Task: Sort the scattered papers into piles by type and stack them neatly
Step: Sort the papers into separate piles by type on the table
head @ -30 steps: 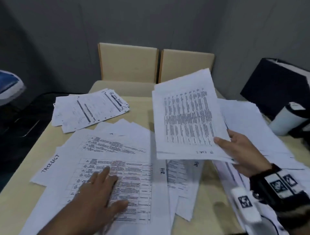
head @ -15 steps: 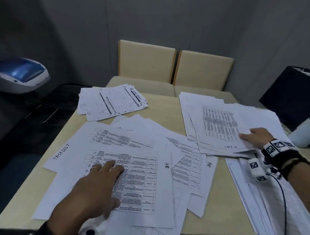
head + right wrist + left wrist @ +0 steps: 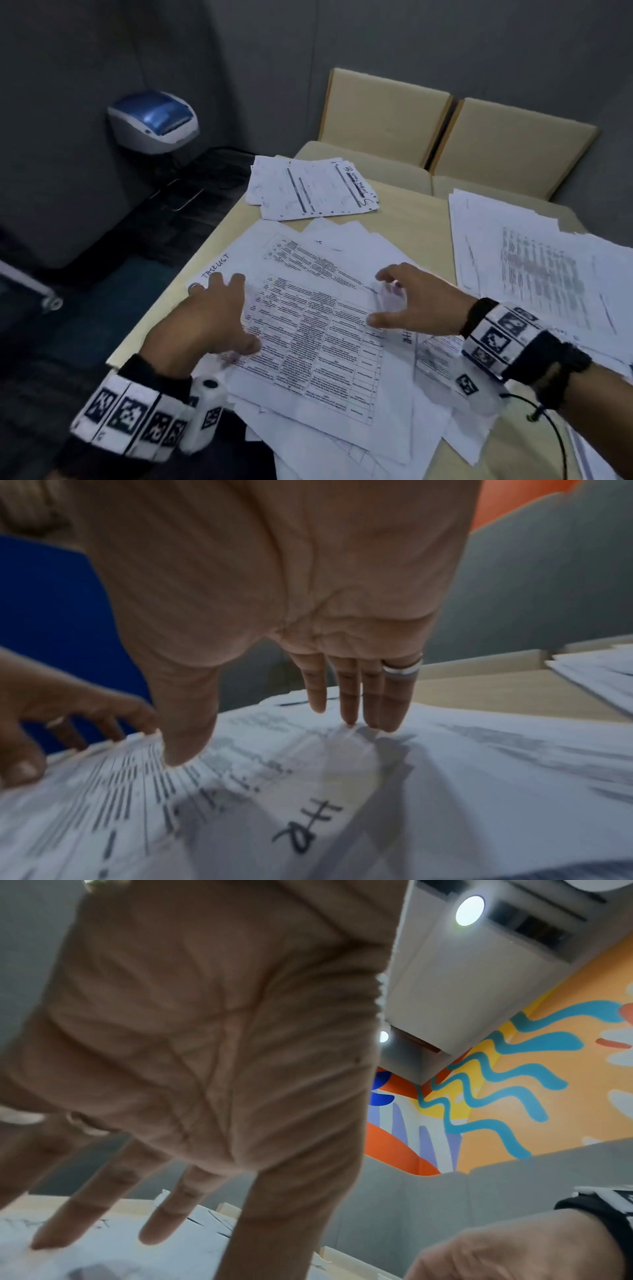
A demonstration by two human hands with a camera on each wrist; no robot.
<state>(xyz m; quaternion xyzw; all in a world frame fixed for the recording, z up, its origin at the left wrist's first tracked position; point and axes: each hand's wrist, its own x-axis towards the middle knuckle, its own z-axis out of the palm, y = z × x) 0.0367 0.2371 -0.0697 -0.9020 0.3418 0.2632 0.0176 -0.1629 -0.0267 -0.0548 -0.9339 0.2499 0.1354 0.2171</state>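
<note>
A printed table sheet marked "HR" [image 3: 318, 342] lies on top of a loose spread of white papers [image 3: 346, 260] on the beige table [image 3: 411, 212]. My left hand [image 3: 246, 311] rests flat on the sheet's left edge with straight fingers [image 3: 161, 1223]. My right hand [image 3: 376, 298] is spread over the right edge, and its fingertips [image 3: 373, 710] touch the sheet [image 3: 308, 823]. Neither hand holds anything. A pile with handwriting [image 3: 308, 188] sits at the back left. A larger pile of printed lists [image 3: 534, 270] sits at the right.
A blue and white printer [image 3: 154, 120] stands left of the table over dark floor. Two beige chairs [image 3: 387, 113] are pushed in at the far side. The table's left edge [image 3: 154, 329] is close to my left wrist. A thin black cable [image 3: 555, 435] hangs from my right wrist.
My right hand laid its sheaf on the right pile, let go, and came left onto the "HR" sheet. My left hand slid to the sheet's left edge. The view turned left.
</note>
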